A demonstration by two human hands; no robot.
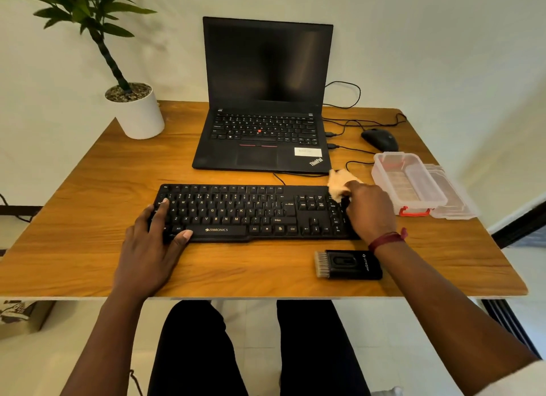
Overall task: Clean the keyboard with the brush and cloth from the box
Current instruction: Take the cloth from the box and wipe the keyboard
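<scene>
A black keyboard (236, 211) lies across the middle of the wooden desk. My left hand (153, 236) rests on its left end, fingers spread over the keys and thumb on the front edge. My right hand (369, 211) grips a crumpled beige cloth (338, 184) against the keyboard's right end, over the number pad. The black brush (348, 264) with pale bristles lies on the desk in front of the keyboard, under my right wrist. The clear plastic box (409, 181) with a red latch stands open to the right.
An open black laptop (263, 100) stands behind the keyboard, with cables and a black mouse (379, 138) to its right. The box's clear lid (455, 194) lies beside the box. A potted plant (136, 109) occupies the back left corner. The desk's front edge is near my legs.
</scene>
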